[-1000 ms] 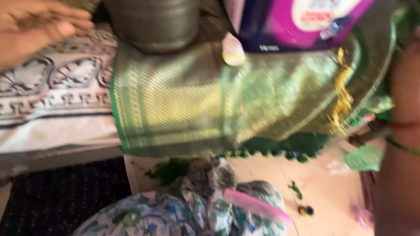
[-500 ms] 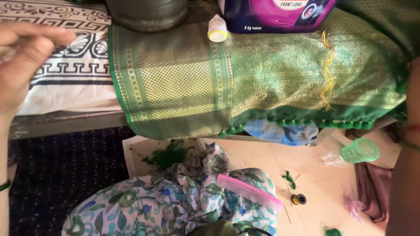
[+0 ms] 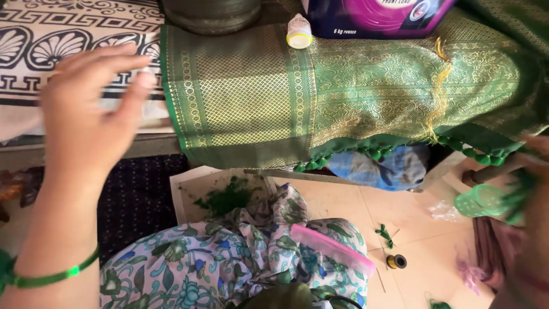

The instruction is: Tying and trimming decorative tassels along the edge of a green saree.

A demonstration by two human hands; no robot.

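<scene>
Left grip [image 3: 86, 120] open — green cloth [image 3: 354, 97] just beside.

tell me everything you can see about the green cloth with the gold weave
The green cloth looks like woven silk with dense gold patterning, one panel checked, another floral. It lies spread flat over a raised ledge, its front edge hanging down and trimmed with small green tassels. A loose gold thread runs across it. A small white bottle, a purple box and a dark metal pot rest on its far edge. Neither hand touches it.

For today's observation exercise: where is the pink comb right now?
In the head view, the pink comb lies low and centre-right on the floral cloth, left of the small thread spool on the floor.
</scene>
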